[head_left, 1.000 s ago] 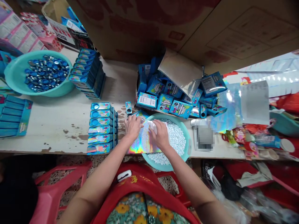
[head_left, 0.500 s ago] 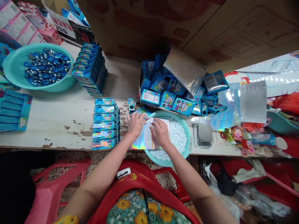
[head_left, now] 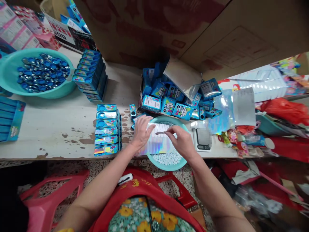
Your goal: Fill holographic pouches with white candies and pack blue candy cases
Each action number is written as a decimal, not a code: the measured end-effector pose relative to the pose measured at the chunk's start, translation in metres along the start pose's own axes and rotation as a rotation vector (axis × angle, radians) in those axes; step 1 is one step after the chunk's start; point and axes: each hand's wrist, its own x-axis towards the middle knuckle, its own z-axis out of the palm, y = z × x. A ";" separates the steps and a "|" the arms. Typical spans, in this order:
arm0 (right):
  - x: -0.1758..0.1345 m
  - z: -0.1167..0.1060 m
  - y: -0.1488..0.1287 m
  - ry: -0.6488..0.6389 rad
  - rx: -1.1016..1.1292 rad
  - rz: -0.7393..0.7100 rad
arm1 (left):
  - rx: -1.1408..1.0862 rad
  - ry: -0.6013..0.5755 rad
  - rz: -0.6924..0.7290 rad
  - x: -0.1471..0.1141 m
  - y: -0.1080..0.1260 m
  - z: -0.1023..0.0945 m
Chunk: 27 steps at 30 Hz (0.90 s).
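A shiny holographic sticker sheet (head_left: pixel 159 145) lies over the near-left part of a turquoise bowl of small white candies (head_left: pixel 169 158). My left hand (head_left: pixel 142 132) rests on the sheet's left end, fingers spread. A narrow sticker strip (head_left: pixel 160 132) stands out from the pinched thumb and fingers of my right hand (head_left: pixel 180 138), just above the sheet. To the left is a stack of blue candy boxes (head_left: pixel 106 123), the nearer ones bearing shiny strips on their ends. One small blue box (head_left: pixel 132 110) stands alone beyond my left hand.
A carton of jumbled blue boxes (head_left: pixel 166 100) sits behind the bowl. A small scale (head_left: pixel 202 140) is at its right. Farther left are another box stack (head_left: pixel 90 75) and a turquoise basin of blue and silver lids (head_left: pixel 44 91). A large cardboard box (head_left: pixel 154 29) overhangs the back.
My right hand has lifted from the sheet and moved right, now pinching a narrow strip. My left hand stays on the sheet, its fingers more spread. The view has shifted slightly right.
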 end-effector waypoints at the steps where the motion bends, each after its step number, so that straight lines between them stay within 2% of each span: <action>1: 0.000 -0.007 -0.006 0.001 0.040 0.009 | -0.143 -0.066 0.006 -0.003 0.009 -0.004; 4: -0.001 -0.016 -0.023 0.001 0.182 0.041 | -0.366 -0.269 -0.071 -0.013 0.034 -0.019; 6: 0.000 -0.009 -0.034 -0.001 0.300 0.099 | -0.332 -0.289 -0.158 -0.022 0.041 -0.036; 8: 0.006 0.009 -0.049 0.016 0.422 0.153 | -0.241 -0.249 -0.204 -0.032 0.039 -0.063; 11: 0.022 0.050 -0.085 0.009 0.548 0.133 | -0.183 -0.182 -0.269 -0.049 0.019 -0.119; 14: 0.047 0.096 -0.126 -0.009 0.587 0.079 | -0.213 -0.110 -0.361 -0.060 -0.013 -0.174; 17: 0.071 0.133 -0.155 0.021 0.531 0.114 | -0.210 -0.070 -0.392 -0.057 -0.049 -0.207; 19: 0.081 0.151 -0.164 0.049 0.457 0.145 | -0.172 -0.066 -0.399 -0.050 -0.072 -0.213; 22: 0.085 0.168 -0.167 0.099 0.389 0.146 | -0.186 -0.058 -0.391 -0.043 -0.098 -0.207; 24: 0.083 0.174 -0.165 0.133 0.409 0.148 | -0.231 -0.047 -0.410 -0.045 -0.109 -0.200; 27: 0.081 0.179 -0.161 0.146 0.492 0.214 | -0.106 0.058 -0.532 -0.054 -0.112 -0.190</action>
